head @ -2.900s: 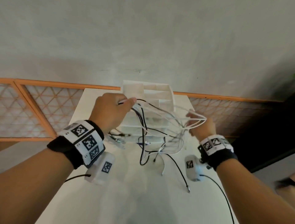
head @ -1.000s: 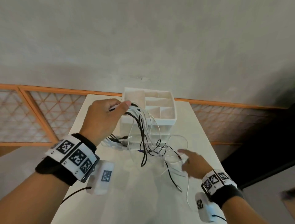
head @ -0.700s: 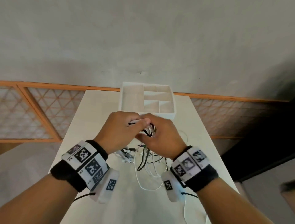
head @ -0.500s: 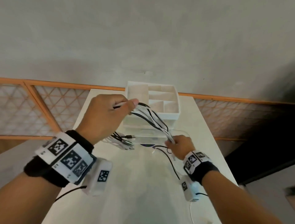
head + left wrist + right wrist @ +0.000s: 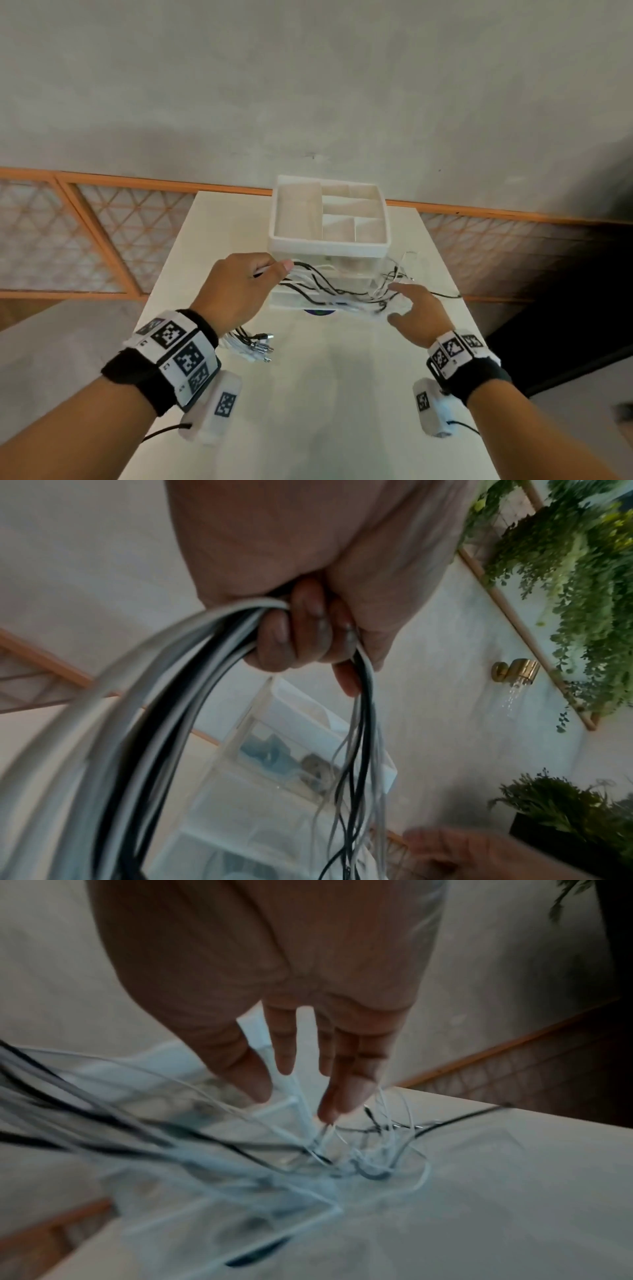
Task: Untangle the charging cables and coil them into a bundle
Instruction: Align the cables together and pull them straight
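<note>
White table (image 5: 308,411): drawer organizer (image 5: 329,240) at far end, cable plugs (image 5: 257,346) near left.

A home-like room is showing here. Trailing green plants (image 5: 582,569) are hanging along a plaster wall (image 5: 308,85). A brass wall fitting (image 5: 515,669) is sitting beside them.

The charging cables (image 5: 322,286) are a mix of thin white and black cords, gathered at one end into a tight bunch in front of the white organizer (image 5: 329,219) and fanning rightward across its front face. Their far lengths sag into loose, tangled loops by the organizer's right front corner (one black strand trails off further right). The plug ends (image 5: 260,346) hang below the bunch, nearer than the organizer.
</note>
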{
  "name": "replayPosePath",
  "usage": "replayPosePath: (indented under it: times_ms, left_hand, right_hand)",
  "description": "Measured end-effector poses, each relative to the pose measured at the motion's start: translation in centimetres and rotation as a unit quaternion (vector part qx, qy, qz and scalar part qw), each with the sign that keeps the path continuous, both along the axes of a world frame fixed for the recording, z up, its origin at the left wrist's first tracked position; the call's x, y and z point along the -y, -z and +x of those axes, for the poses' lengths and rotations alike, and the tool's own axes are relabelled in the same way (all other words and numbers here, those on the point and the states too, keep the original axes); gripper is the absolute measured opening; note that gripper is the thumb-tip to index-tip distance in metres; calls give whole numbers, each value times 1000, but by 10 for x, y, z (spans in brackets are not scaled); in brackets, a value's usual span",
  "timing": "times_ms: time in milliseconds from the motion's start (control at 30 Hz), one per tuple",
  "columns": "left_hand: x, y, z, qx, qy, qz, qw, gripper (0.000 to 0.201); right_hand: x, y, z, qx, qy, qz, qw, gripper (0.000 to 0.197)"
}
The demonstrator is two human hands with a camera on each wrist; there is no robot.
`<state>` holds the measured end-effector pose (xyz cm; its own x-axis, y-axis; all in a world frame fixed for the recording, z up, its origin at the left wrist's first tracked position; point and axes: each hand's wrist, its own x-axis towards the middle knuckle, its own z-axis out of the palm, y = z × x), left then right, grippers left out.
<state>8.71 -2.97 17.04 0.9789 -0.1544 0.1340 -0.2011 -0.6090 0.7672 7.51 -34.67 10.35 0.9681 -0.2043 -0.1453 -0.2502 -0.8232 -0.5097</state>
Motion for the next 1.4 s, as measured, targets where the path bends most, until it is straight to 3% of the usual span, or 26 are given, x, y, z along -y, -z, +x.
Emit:
replayPosePath:
  times_ms: [100, 167, 300, 367, 433, 567, 667, 733, 767, 833, 900, 933, 1000, 1100, 1200, 1400]
  left_hand:
    - [6, 8, -1, -14, 44, 15, 999, 53]
    - [13, 8, -5, -16, 81, 28, 996, 50]
    - [17, 5, -9, -26, 108, 16, 994, 36]
    - [12, 7, -11, -27, 124, 18, 992, 37]
    - [8, 7, -13, -26, 138, 6, 990, 36]
    - [-5, 4, -14, -23, 130, -8, 991, 36]
    - [-14, 7, -11, -23, 90, 36, 995, 38]
    - [-15, 13, -11, -14, 56, 60, 996, 42]
    - [-15, 15, -11, -4, 41, 63, 997, 43]
    - [-16, 17, -10, 16, 20, 64, 998, 43]
    - [-16, 16, -10, 21, 19, 64, 998, 43]
    - [-16, 15, -11, 19, 26, 63, 997, 43]
    - [-12, 13, -12, 14, 52, 61, 997, 42]
    - [-2, 11, -13, 2, 85, 45, 995, 43]
    - [2, 10, -13, -5, 96, 28, 995, 40]
    - [0, 19, -19, -21, 99, 33, 994, 41]
  right_hand:
    - [-37, -25, -10, 137, -27, 82, 987, 48]
    - [-72, -45, -15, 189, -102, 141, 966, 43]
    - [-105, -50, -14, 139, -178, 175, 958, 2]
    - [-100, -40, -14, 110, -189, 149, 964, 5]
    - [-85, -19, -11, 103, -187, 68, 975, 5]
    - [-32, 12, -2, 41, -24, -46, 998, 16]
    - [2, 0, 1, 165, 185, -31, 968, 19]
    - [10, -2, 3, 208, 232, -4, 950, 21]
    - [10, 3, 4, 169, 199, -5, 965, 24]
    - [3, 17, -2, 6, 72, -51, 996, 42]
    - [-10, 21, -11, -112, -31, -90, 989, 67]
    - [-19, 17, -14, -108, -64, -77, 989, 73]
    - [-46, -3, -18, 8, -122, 17, 992, 73]
    - [-99, -38, -20, 175, -183, 169, 953, 40]
    - [-126, -39, -17, 209, -201, 122, 949, 12]
    - [-125, -30, -15, 161, -226, 35, 960, 10]
